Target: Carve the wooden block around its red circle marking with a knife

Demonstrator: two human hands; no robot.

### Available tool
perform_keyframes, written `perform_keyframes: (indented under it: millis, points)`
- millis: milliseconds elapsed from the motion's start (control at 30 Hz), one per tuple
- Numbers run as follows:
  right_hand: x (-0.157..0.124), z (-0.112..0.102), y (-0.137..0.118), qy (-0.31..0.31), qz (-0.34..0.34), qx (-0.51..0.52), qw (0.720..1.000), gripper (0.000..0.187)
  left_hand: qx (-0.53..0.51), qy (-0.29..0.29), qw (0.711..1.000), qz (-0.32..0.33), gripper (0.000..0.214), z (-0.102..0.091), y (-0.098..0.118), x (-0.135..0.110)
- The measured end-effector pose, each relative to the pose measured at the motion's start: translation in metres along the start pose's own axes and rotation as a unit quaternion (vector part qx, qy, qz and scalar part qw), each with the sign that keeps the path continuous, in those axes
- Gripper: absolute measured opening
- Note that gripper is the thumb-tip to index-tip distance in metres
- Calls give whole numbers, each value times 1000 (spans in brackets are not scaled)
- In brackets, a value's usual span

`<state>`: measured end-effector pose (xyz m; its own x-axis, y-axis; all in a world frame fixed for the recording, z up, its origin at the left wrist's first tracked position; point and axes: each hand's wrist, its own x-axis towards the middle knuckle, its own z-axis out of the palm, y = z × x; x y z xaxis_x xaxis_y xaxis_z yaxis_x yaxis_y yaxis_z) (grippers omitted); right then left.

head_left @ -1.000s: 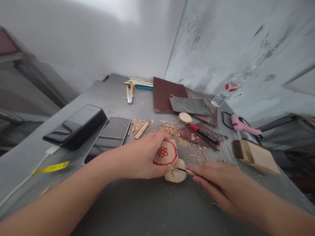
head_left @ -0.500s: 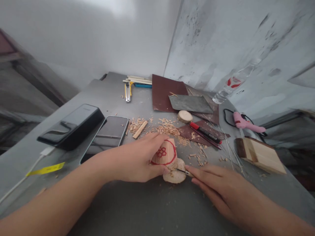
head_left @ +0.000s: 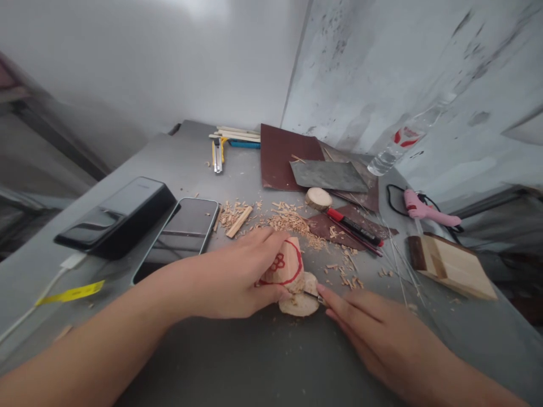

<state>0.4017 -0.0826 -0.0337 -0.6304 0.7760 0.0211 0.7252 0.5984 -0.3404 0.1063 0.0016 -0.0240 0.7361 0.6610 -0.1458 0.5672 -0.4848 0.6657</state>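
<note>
My left hand (head_left: 237, 277) is wrapped round a wooden piece (head_left: 285, 265) that bears a red circle and a red flower. That piece stands tilted on a pale wood slice (head_left: 300, 302) lying on the grey table (head_left: 237, 362). My right hand (head_left: 373, 333) pinches a thin metal carving tool (head_left: 314, 295), fingers pressed together along it. The tool's tip touches the wood where the marked piece meets the slice.
Wood shavings (head_left: 292, 223) lie behind the hands. A phone (head_left: 182, 232) and a black power bank (head_left: 116, 217) sit at the left. Sandpaper sheets (head_left: 288, 155), a round wood slice (head_left: 318, 198), a red marker (head_left: 354, 226), a pink glue gun (head_left: 424, 206), a wood block (head_left: 452, 265) and a bottle (head_left: 394, 150) lie behind and right.
My right hand has slid a little left, pushing the tool tip closer against the wood. The left hand keeps its grip. The view has shifted slightly.
</note>
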Motion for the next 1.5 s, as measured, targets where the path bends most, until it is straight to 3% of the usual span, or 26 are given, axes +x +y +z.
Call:
perform_keyframes:
  millis: [100,233,367,533,833,1200,1500]
  points:
    - [-4,4,1,-8,21,8,1000,44,1,1,1000,0,59,1,0,0]
    - [6,-1,-2,10,-23,14,1000,45,-8,-2,1000,-9,61,1,0,0]
    - [19,-14,-1,-13,-33,45,998,40,-13,-1,1000,-7,70,-1,-1,0]
    - [19,-22,6,-25,-83,3,996,37,-24,-8,1000,-16,67,-3,-1,0]
    - [12,-23,2,27,-44,-4,999,35,-26,-9,999,-22,73,-3,-2,-1]
    - [8,-9,4,15,-37,-32,999,41,-1,-16,1000,-12,73,0,-3,0]
    - [11,-4,-7,52,-14,26,998,44,35,-2,999,3,65,4,3,1]
